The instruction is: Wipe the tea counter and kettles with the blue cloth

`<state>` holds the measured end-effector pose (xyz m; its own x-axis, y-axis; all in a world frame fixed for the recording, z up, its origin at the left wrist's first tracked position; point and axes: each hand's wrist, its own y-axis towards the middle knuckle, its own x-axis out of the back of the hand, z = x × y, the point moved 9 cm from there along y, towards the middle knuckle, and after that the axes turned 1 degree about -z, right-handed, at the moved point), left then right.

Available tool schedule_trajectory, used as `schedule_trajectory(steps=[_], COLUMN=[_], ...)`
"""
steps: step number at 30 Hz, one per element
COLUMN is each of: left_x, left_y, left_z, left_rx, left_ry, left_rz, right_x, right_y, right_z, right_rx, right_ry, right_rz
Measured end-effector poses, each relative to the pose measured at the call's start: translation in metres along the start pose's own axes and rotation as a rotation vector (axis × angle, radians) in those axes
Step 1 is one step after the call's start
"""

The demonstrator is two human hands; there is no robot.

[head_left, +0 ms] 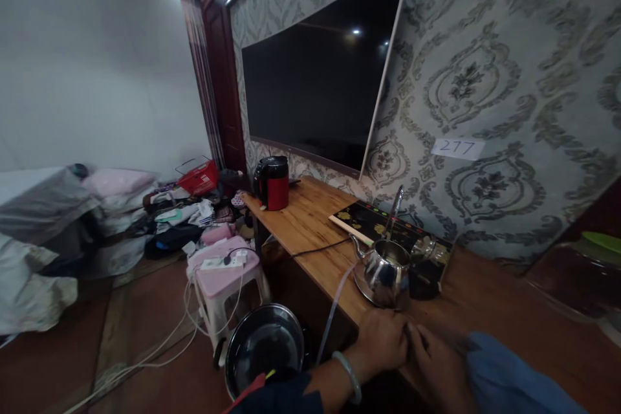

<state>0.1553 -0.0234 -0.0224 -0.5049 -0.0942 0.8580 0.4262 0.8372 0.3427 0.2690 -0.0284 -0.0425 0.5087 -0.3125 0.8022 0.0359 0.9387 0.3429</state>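
Note:
My left hand (381,339), with a pale bangle on the wrist, is closed at the front edge of the wooden table (310,213). Against it, my right hand (436,359) has its fingers curled in; anything inside either hand is hidden. Just beyond them stands a shiny metal kettle (385,275) with its spout toward the left and its top uncovered. Behind the kettle lies a black panel with gold flowers (359,217), from which a curved metal spout (395,204) rises. A clear hose (332,317) hangs over the table edge.
A red and black jug (272,184) stands at the table's far end. Below are a pink stool (226,272) with a power strip and a round metal basin (233,362). Cords cross the floor. A green-lidded container (563,278) is at right; a television (325,71) hangs behind.

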Motion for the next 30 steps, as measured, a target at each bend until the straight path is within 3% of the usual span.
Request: schedule_trajectory(steps=[15, 30], left_x=[0.001, 0.006], left_y=[-0.001, -0.001], left_z=[0.001, 0.002], left_rx=[0.028, 0.040], left_ry=[-0.029, 0.030], left_rz=[-0.003, 0.044], right_x=[0.005, 0.010], right_y=[-0.001, -0.001], right_z=[0.012, 0.021], right_rx=[0.052, 0.012], right_ry=[-0.013, 0.032], right_rz=[0.011, -0.037])
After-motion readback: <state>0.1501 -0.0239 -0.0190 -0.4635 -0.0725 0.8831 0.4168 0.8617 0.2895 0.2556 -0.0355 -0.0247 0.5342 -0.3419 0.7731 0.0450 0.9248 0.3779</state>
